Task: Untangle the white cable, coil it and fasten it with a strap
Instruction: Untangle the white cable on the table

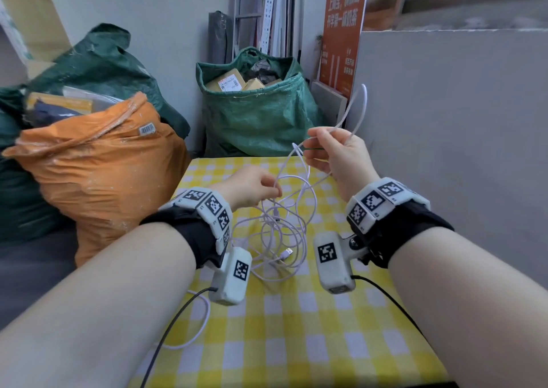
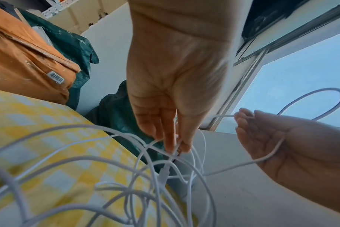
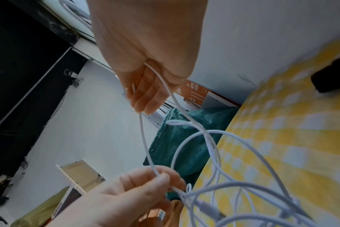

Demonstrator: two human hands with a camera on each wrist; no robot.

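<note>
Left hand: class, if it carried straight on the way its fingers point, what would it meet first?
The left hand, pinching the white cable, points toward the right hand. It would probably meet that hand's raised strand first, though depth is unclear.

White cable (image 1: 296, 209): smooth, slightly glossy plastic sheath, pinched in my left hand (image 1: 252, 189) and my right hand (image 1: 335, 153); its plug (image 1: 287, 252) shows a bright metal tip. Tablecloth (image 1: 296, 328): matt yellow-and-white checked cloth. Orange sack (image 1: 103, 174): shiny, crinkled plastic, dusted with white flecks. Green sack (image 1: 255, 114): coarse woven plastic, matt. Parcels (image 1: 234, 83) in it: matt brown cardboard with paper labels.
</note>
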